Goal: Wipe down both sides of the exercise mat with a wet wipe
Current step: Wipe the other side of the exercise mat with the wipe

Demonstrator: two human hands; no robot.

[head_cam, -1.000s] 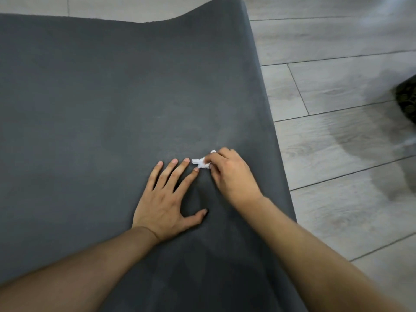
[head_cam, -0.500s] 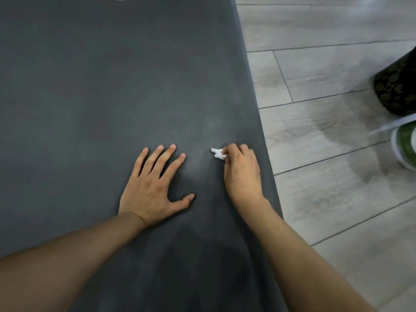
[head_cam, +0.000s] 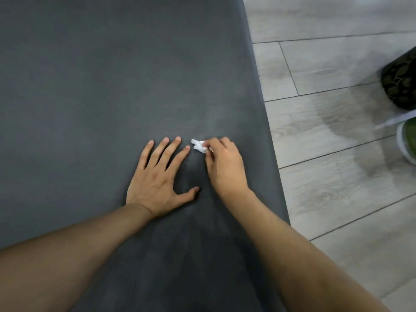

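Pinched small in the right hand point(head_cam: 225, 164), the wipe point(head_cam: 198, 145) is rubbed near the mat's point(head_cam: 112, 86) right edge; patches may be missed, while the left hand point(head_cam: 157, 176) is pressed flat, empty.

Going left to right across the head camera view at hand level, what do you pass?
Mat → left hand → wipe → right hand → floor → white-rimmed green object.

1. The left hand point(head_cam: 158, 179) is lying palm down with its fingers spread and the thumb splayed out to the side
2. The right hand point(head_cam: 225, 164) is curling in just beside it, fingertips bunched and pinching a small white wad
3. Both bare forearms are reaching in from the bottom edge, angling toward each other
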